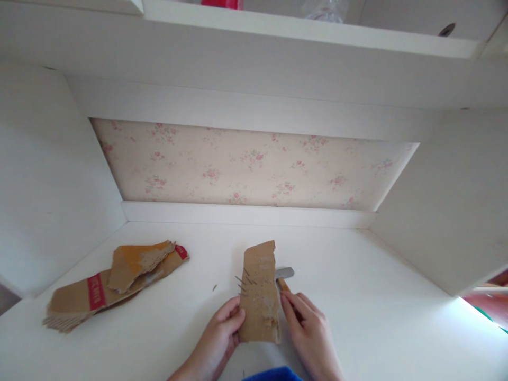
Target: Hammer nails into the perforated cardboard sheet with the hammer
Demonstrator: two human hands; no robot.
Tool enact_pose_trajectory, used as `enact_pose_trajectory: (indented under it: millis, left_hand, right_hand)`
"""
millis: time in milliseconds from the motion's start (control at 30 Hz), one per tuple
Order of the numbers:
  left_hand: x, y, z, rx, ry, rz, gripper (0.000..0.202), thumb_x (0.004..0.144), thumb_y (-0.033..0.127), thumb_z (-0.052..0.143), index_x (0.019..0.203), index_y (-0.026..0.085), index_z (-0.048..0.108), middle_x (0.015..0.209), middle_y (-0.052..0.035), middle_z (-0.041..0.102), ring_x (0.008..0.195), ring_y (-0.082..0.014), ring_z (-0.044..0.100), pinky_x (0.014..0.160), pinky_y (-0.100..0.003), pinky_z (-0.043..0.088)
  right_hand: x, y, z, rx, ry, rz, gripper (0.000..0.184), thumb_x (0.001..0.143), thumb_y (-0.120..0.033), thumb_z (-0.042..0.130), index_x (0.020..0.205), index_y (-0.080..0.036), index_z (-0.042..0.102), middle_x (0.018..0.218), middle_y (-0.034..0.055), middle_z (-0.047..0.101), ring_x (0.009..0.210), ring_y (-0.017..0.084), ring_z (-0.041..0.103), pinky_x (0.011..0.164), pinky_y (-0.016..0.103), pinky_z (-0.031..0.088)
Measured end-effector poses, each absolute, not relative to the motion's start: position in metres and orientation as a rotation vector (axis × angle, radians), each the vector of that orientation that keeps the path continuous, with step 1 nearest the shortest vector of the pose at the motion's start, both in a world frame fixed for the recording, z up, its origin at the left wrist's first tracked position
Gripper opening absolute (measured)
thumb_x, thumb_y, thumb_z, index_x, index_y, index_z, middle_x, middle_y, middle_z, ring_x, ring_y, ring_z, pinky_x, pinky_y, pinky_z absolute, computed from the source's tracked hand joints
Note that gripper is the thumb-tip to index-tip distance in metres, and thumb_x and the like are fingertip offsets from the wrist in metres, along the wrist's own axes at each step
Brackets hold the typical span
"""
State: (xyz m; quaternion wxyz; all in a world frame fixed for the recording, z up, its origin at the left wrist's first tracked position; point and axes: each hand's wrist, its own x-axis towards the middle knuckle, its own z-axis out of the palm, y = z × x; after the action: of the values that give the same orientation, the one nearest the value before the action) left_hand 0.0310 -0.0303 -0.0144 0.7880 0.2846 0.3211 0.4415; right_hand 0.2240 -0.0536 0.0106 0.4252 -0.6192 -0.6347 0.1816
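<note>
A torn brown piece of cardboard [260, 296] is held by its lower left edge in my left hand [222, 328], thumb on its face. Several thin nails [243, 283] stick out of the cardboard's left side at different slants. My right hand [309, 330] is closed around the wooden handle of a small hammer [284, 273], just right of the cardboard. The hammer's grey metal head shows beyond my fingers; the lower handle is hidden in the hand. One loose nail [215, 288] lies on the white surface left of the cardboard.
More torn cardboard [73, 293] with red and orange print lies in a stack at the left. White side panels [432, 211] flank the white desktop [369, 301]. A shelf [254, 69] overhangs it, and flowered wallpaper [254, 169] shows at the back.
</note>
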Motion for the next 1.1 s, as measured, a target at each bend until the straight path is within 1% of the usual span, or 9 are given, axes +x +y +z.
enact_pose_trajectory:
  millis: [67, 133, 267, 400, 533, 700, 800, 967, 1100]
  left_hand:
    - [0.031, -0.031, -0.012, 0.696, 0.721, 0.921, 0.041, 0.075, 0.037, 0.079, 0.111, 0.019, 0.071, 0.113, -0.0109, 0.072, 0.100, -0.0271, 0.068, 0.075, -0.031, 0.052]
    - [0.031, -0.033, -0.009, 0.770, 0.735, 0.884, 0.042, 0.078, 0.038, 0.076, 0.116, 0.019, 0.070, 0.114, -0.0109, 0.072, 0.097, -0.0264, 0.069, 0.073, -0.031, 0.052]
    - [0.031, -0.037, -0.003, 0.826, 0.686, 0.840, 0.042, 0.082, 0.037, 0.073, 0.120, 0.020, 0.069, 0.117, -0.0110, 0.071, 0.102, -0.0276, 0.067, 0.079, -0.034, 0.052]
    - [0.033, -0.038, 0.001, 0.881, 0.576, 0.816, 0.038, 0.086, 0.032, 0.069, 0.122, 0.021, 0.068, 0.115, -0.0100, 0.072, 0.106, -0.0276, 0.065, 0.087, -0.036, 0.050]
    - [0.035, -0.037, 0.005, 0.982, 0.539, 0.761, 0.036, 0.089, 0.031, 0.065, 0.123, 0.020, 0.068, 0.112, -0.0098, 0.073, 0.104, -0.0270, 0.066, 0.089, -0.036, 0.048]
    - [0.034, -0.038, 0.005, 1.092, 0.519, 0.733, 0.036, 0.090, 0.030, 0.065, 0.123, 0.019, 0.068, 0.109, -0.0096, 0.073, 0.104, -0.0267, 0.066, 0.091, -0.036, 0.046]
    - [0.034, -0.039, 0.004, 1.122, 0.517, 0.730, 0.035, 0.091, 0.031, 0.063, 0.123, 0.019, 0.068, 0.108, -0.0097, 0.073, 0.104, -0.0269, 0.066, 0.091, -0.037, 0.046]
    - [0.033, -0.039, 0.011, 1.119, 0.445, 0.722, 0.034, 0.091, 0.030, 0.064, 0.123, 0.019, 0.068, 0.112, -0.0102, 0.072, 0.108, -0.0273, 0.064, 0.096, -0.039, 0.044]
    - [0.033, -0.037, 0.013, 1.094, 0.409, 0.716, 0.033, 0.090, 0.029, 0.064, 0.121, 0.018, 0.069, 0.114, -0.0109, 0.071, 0.110, -0.0278, 0.063, 0.098, -0.040, 0.043]
  right_hand:
    - [0.224, -0.056, 0.013, -1.491, -1.532, 0.445, 0.032, 0.098, -0.041, 0.045, 0.097, -0.022, 0.072, 0.081, 0.0037, 0.067, 0.071, 0.017, 0.065, 0.064, 0.026, 0.051]
    - [0.223, -0.057, 0.014, -1.441, -1.551, 0.450, 0.032, 0.096, -0.042, 0.049, 0.102, -0.021, 0.072, 0.084, 0.0046, 0.067, 0.070, 0.017, 0.064, 0.063, 0.025, 0.051]
    - [0.221, -0.056, 0.011, -1.453, -1.634, 0.460, 0.038, 0.094, -0.044, 0.052, 0.112, -0.017, 0.072, 0.096, 0.0102, 0.068, 0.086, 0.022, 0.067, 0.072, 0.030, 0.056]
    - [0.222, -0.052, 0.008, -1.514, -1.619, 0.496, 0.038, 0.094, -0.044, 0.052, 0.116, -0.019, 0.071, 0.096, 0.0093, 0.069, 0.086, 0.023, 0.067, 0.080, 0.034, 0.056]
    - [0.222, -0.052, 0.009, -1.485, -1.591, 0.589, 0.032, 0.093, -0.042, 0.056, 0.112, -0.023, 0.073, 0.103, 0.0080, 0.071, 0.097, 0.022, 0.068, 0.086, 0.032, 0.054]
    - [0.219, -0.053, 0.015, -1.374, -1.561, 0.669, 0.024, 0.094, -0.039, 0.057, 0.099, -0.027, 0.078, 0.093, 0.0040, 0.073, 0.088, 0.018, 0.069, 0.078, 0.026, 0.053]
    - [0.220, -0.054, 0.017, -1.388, -1.580, 0.636, 0.024, 0.094, -0.038, 0.057, 0.096, -0.028, 0.078, 0.092, 0.0027, 0.074, 0.089, 0.019, 0.068, 0.081, 0.029, 0.052]
    - [0.224, -0.055, 0.014, -1.460, -1.707, 0.544, 0.024, 0.095, -0.038, 0.055, 0.093, -0.031, 0.077, 0.094, 0.0007, 0.076, 0.091, 0.021, 0.067, 0.083, 0.035, 0.049]
    - [0.223, -0.053, 0.010, -1.466, -1.723, 0.497, 0.025, 0.095, -0.037, 0.055, 0.092, -0.030, 0.078, 0.091, 0.0023, 0.075, 0.089, 0.022, 0.068, 0.083, 0.036, 0.051]
